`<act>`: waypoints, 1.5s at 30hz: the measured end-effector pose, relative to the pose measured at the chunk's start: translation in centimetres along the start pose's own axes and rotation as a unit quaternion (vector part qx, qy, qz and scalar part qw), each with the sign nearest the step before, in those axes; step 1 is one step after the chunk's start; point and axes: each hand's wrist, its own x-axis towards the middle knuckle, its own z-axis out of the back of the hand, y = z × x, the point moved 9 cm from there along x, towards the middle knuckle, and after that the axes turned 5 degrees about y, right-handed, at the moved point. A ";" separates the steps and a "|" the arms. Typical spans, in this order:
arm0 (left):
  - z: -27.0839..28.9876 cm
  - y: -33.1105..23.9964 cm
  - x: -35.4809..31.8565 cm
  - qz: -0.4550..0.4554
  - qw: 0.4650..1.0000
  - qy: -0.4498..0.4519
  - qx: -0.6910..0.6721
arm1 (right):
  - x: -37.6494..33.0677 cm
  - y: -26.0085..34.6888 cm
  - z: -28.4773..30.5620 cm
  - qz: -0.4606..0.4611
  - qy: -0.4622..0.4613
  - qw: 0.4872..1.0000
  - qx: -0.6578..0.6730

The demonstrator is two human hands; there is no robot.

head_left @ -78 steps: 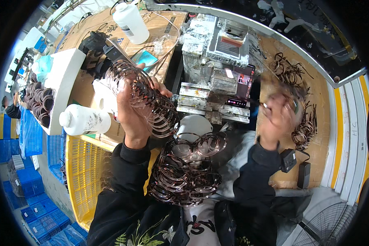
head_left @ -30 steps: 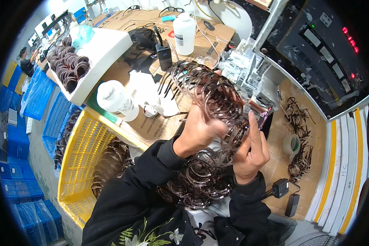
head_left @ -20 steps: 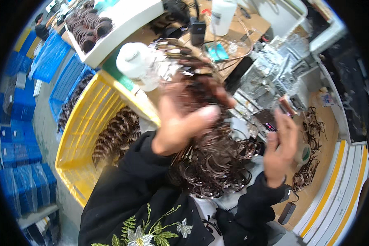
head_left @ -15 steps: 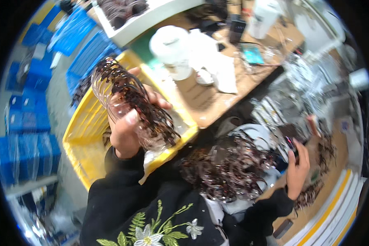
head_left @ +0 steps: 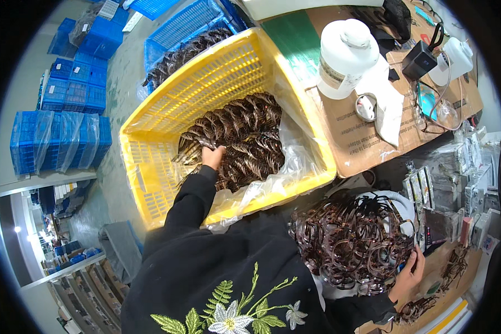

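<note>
**A:** What was the biggest thing down there?

**B:** The yellow crate, a slatted plastic one lined with a clear bag. It stood on the floor against the edge of the workbench, which was covered in brown cardboard. Blue crates were stacked well off to the left.

**A:** And inside the yellow one?

**B:** Rows of dark brown spectacle frames, packed close together in the liner. A second, looser heap of frames lay in the person's lap, on a white surface beside the bench.

**A:** Where were the hands?

**B:** The left hand had reached down into the crate, its black sleeve stretched over the rim. The fingers were curled on the frames at the near end of the rows, pinching one bundle. The right hand rested at the far right edge of the lap heap, touching it; whether it gripped anything, I could not tell.

**A:** Anything smaller on the bench?

**B:** A white plastic jug near the crate's corner, and a smaller white bottle farther right, with a black box between them.
</note>
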 end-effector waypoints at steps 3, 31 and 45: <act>-3.6 6.4 -0.6 0.149 0.987 0.033 0.055 | -0.1 0.6 0.0 0.012 -0.010 1.000 -0.014; -8.4 7.0 2.1 0.160 0.975 0.121 0.098 | 6.2 -4.1 5.9 0.035 -0.344 0.762 0.547; -5.2 5.1 2.5 0.119 0.976 0.100 0.155 | 8.0 -4.7 4.8 -0.014 -0.359 0.828 0.431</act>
